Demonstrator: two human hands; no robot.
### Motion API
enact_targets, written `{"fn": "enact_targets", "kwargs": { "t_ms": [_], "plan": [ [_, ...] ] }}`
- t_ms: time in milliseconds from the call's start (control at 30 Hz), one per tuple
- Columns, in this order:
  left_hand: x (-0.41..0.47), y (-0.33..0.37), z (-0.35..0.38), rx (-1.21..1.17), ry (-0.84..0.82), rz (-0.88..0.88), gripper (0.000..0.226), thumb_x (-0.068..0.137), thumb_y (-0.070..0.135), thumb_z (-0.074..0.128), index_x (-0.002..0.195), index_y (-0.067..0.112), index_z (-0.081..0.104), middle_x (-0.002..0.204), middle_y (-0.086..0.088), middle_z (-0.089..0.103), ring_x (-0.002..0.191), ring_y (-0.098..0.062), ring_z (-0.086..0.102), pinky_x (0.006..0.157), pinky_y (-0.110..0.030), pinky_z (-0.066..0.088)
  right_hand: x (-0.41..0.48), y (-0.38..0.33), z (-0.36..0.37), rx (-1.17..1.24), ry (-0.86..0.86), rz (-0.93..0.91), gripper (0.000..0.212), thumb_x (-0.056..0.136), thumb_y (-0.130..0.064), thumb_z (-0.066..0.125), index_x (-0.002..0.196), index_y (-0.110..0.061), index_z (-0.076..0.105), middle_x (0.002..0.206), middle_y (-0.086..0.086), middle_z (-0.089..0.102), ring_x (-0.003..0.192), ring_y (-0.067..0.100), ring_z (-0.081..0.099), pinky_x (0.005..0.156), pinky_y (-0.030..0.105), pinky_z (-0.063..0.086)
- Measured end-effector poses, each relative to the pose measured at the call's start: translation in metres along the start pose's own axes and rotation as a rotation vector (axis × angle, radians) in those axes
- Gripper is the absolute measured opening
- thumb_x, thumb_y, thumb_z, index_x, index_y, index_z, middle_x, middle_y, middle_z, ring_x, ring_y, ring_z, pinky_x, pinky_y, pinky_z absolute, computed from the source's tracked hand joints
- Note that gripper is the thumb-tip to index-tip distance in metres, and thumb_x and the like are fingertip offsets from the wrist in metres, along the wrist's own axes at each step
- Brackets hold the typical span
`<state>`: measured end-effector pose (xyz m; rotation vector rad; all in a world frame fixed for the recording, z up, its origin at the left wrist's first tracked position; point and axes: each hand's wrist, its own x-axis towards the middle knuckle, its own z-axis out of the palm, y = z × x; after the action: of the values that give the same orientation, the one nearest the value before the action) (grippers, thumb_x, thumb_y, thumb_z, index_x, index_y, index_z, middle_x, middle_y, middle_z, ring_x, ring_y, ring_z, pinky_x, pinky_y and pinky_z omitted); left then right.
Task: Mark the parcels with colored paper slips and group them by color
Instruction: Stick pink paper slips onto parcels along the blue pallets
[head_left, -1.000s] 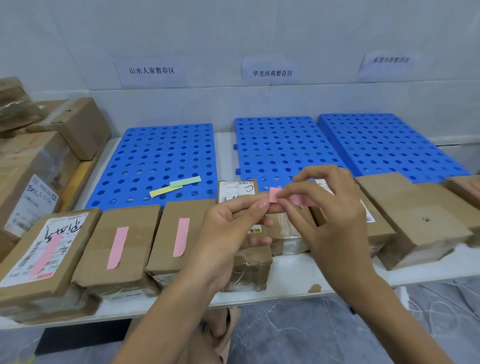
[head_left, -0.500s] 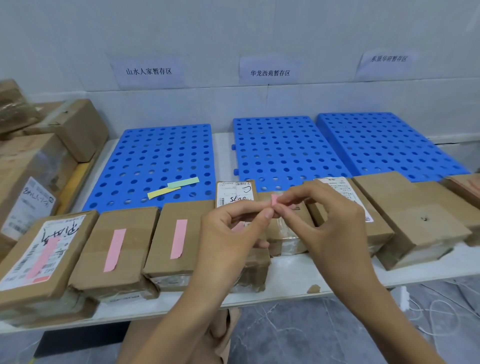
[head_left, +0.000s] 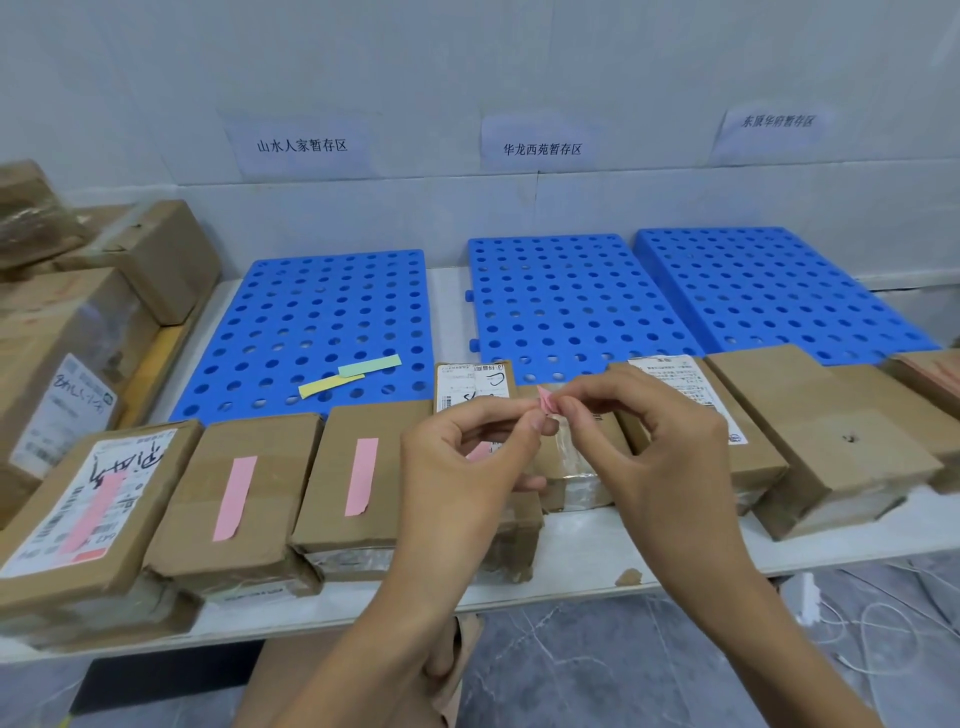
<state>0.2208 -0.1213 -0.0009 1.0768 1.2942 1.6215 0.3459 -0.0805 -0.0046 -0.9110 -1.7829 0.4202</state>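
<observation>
Slip (head_left: 546, 401), pink, small and crumpled.

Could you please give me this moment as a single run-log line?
left hand: pinches pink slip | right hand: pinches same slip | yellow slip, green slip: on left blue perforated board

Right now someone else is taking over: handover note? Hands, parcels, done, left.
Hands: left hand and right hand both pinch one small pink slip at the fingertips, above the middle of the parcel row.
Parcels: in a row along the front of the shelf, none on the blue mats.
Spares: yellow slip and green slip lie on the left mat.
Done: the three left parcels are marked pink.
Left: stick the held slip, mark the bare parcels on the right, then group by colour.
</observation>
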Motion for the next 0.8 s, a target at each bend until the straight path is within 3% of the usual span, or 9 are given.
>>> {"fn": "enact_targets", "kwargs": {
  "t_ms": [233, 333, 533, 700, 800],
  "plan": [
    [-0.002, -0.001, -0.002, -0.014, -0.005, 0.017, 0.009, 0.084, 0.007, 0.067, 0.083, 0.012, 0.074, 0.074, -0.003, 0.073, 0.070, -0.008, 0.067, 0.054, -0.026, 0.057, -0.001, 0.002, -0.001, -0.010, -0.022, -0.037, 0.015, 0.087, -0.031, 0.060, 0.086, -0.018, 0.068, 0.082, -0.015, 0.065, 0.082, 0.011, 0.062, 0.076, 0.040, 0.049],
    [-0.003, 0.001, -0.001, -0.006, -0.010, 0.044, 0.012, 0.083, 0.009, 0.068, 0.079, 0.018, 0.075, 0.074, 0.000, 0.073, 0.070, -0.010, 0.067, 0.056, -0.027, 0.057, 0.001, 0.000, -0.003, 0.014, -0.049, -0.057, 0.017, 0.085, -0.035, 0.066, 0.087, -0.017, 0.065, 0.084, -0.012, 0.063, 0.084, 0.011, 0.062, 0.076, 0.036, 0.049],
    [-0.006, 0.002, 0.000, 0.048, -0.010, 0.054, 0.010, 0.083, 0.013, 0.069, 0.080, 0.020, 0.075, 0.076, 0.001, 0.073, 0.066, -0.010, 0.067, 0.081, -0.049, 0.055, 0.002, -0.003, -0.007, 0.108, -0.089, 0.015, 0.016, 0.084, -0.038, 0.064, 0.085, -0.021, 0.065, 0.082, -0.014, 0.064, 0.087, 0.015, 0.064, 0.081, 0.038, 0.051],
    [-0.006, 0.000, 0.000, 0.022, -0.013, 0.065, 0.014, 0.086, 0.006, 0.065, 0.079, 0.015, 0.073, 0.077, -0.002, 0.073, 0.077, -0.015, 0.069, 0.063, -0.031, 0.059, 0.003, -0.007, -0.010, 0.231, -0.135, 0.134, 0.007, 0.083, -0.025, 0.067, 0.086, -0.019, 0.068, 0.082, -0.013, 0.069, 0.086, 0.010, 0.067, 0.083, 0.027, 0.052],
    [-0.006, -0.001, 0.001, 0.021, -0.002, 0.086, 0.014, 0.086, 0.003, 0.064, 0.079, 0.013, 0.072, 0.077, -0.002, 0.072, 0.080, -0.016, 0.069, 0.061, -0.032, 0.059, 0.002, -0.009, -0.009, 0.225, -0.114, 0.140, 0.005, 0.084, -0.011, 0.068, 0.087, -0.014, 0.069, 0.081, -0.014, 0.070, 0.081, 0.004, 0.068, 0.080, 0.020, 0.052]
  ]
}}
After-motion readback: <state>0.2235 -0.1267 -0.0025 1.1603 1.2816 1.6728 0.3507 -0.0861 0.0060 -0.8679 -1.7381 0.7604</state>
